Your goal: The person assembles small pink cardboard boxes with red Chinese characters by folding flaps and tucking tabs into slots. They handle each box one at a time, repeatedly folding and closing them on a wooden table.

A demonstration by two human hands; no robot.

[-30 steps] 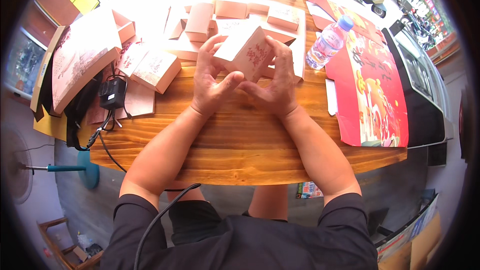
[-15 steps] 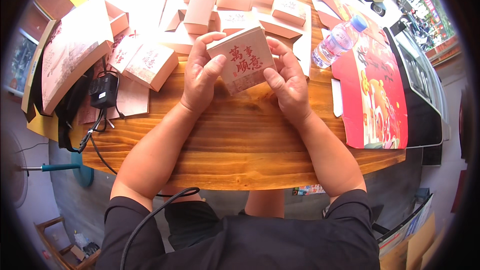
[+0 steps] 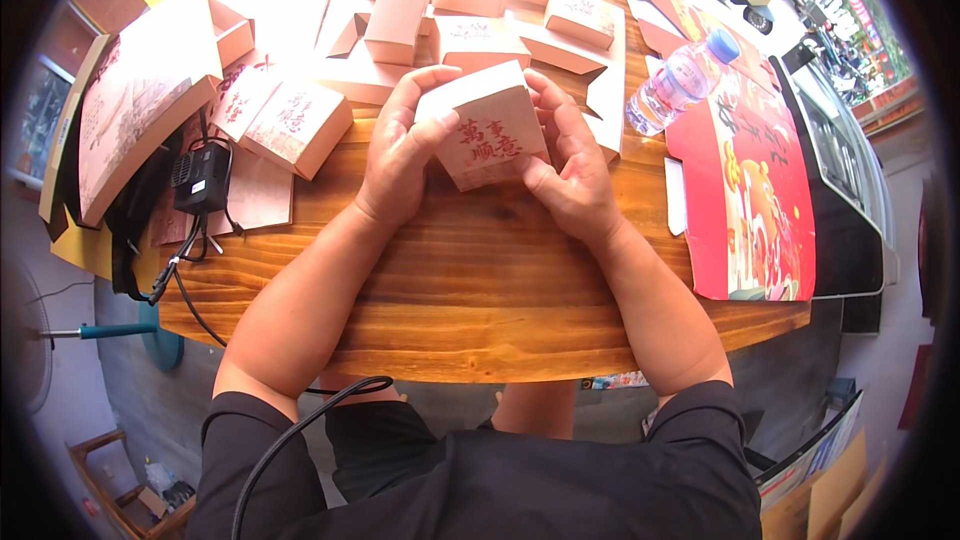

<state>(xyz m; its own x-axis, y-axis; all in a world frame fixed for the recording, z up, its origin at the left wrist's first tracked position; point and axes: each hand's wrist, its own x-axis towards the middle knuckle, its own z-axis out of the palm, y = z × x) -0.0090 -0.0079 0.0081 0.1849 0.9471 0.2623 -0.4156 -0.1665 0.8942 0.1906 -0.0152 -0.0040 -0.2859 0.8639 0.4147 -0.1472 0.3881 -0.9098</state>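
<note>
Between my two hands is a small square cardboard box (image 3: 487, 127), pale pink with dark red brush-style lettering on the face toward me. It is held above the wooden table (image 3: 470, 310), tilted so that its top side and front both show. My left hand (image 3: 408, 145) grips its left edge, thumb on the front. At the lower right corner, the thumb of my right hand (image 3: 572, 165) presses while the fingers curl behind. The fingertips behind the box are partly hidden. Just beyond it lies a similar lettered box (image 3: 480, 40) among folded box parts.
A lettered box (image 3: 300, 125) and a large curved carton piece (image 3: 140, 105) stand at the left, beside a black power adapter (image 3: 203, 178) with cables. To the right are a plastic water bottle (image 3: 675, 90), a red printed carton sheet (image 3: 755, 200) and a dark glass-topped case (image 3: 840, 150).
The box has tipped in my hands, so its top side now shows more and the lettered front looks foreshortened. Both hands stay on it in nearly the same place.
</note>
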